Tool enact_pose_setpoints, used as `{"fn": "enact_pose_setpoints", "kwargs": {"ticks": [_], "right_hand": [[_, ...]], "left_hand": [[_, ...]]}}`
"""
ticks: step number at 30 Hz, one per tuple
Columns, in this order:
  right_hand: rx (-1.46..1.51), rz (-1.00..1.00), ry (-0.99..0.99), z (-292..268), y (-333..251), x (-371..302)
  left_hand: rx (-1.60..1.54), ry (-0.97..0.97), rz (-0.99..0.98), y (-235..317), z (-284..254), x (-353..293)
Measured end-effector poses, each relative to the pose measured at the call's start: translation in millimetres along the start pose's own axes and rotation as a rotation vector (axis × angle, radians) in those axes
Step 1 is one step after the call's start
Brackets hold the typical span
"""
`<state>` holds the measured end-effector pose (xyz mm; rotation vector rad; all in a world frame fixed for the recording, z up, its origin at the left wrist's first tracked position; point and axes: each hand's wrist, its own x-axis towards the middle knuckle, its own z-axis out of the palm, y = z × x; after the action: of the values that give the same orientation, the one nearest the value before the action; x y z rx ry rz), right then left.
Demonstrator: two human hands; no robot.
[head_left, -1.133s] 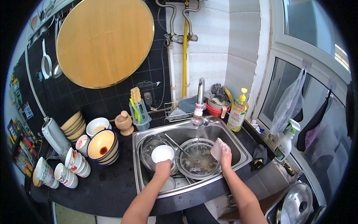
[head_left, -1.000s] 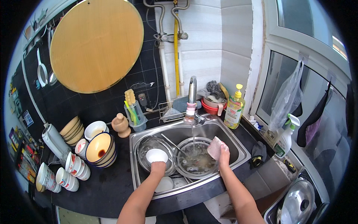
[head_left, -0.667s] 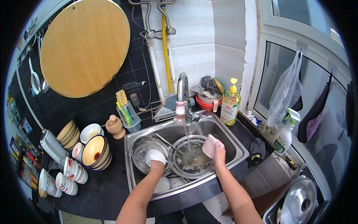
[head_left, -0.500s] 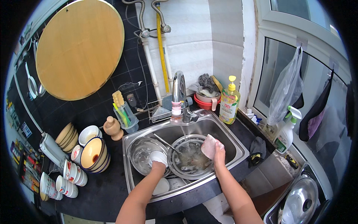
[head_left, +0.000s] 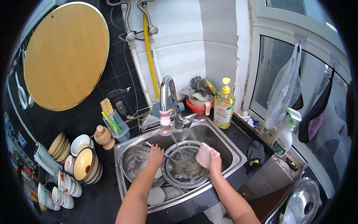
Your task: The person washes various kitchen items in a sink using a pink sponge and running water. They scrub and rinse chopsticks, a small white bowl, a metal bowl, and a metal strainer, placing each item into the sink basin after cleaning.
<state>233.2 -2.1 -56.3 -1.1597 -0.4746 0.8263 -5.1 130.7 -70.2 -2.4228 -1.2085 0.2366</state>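
Gripping a pink cloth (head_left: 204,154), the right hand (head_left: 215,164) hovers over the round metal basin (head_left: 186,170).
Left hand (head_left: 155,156) rests flat, fingers spread, on a small white bowl (head_left: 158,173) left of the basin, inside the sink (head_left: 223,140).

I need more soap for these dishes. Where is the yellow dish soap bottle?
In the head view the yellow dish soap bottle stands on the counter at the sink's back right corner, beside the red bowl and near the window.
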Motion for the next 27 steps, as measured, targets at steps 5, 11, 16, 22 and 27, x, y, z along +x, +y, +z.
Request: {"fn": "enact_pose_setpoints", "kwargs": {"ticks": [5,11,16,22,27], "right_hand": [[-0.008,-0.016,0.019,0,-4,-3],[0.044,0.016,0.024,-5,8,4],[0.081,-0.070,0.038,-9,13,9],[0.046,-0.105,-0.023,-3,2,-1],[-0.345,-0.375,-0.380,9,-7,-26]], "left_hand": [[-0.170,-0.073,0.092,-3,19,3],[-0.334,0.075,0.373,-19,-51,-36],[-0.342,-0.191,0.253,-29,-105,-65],[-0.738,-0.357,0.018,-47,-92,-109],[-1.254,-0.448,-0.235,-44,-64,-142]]}}
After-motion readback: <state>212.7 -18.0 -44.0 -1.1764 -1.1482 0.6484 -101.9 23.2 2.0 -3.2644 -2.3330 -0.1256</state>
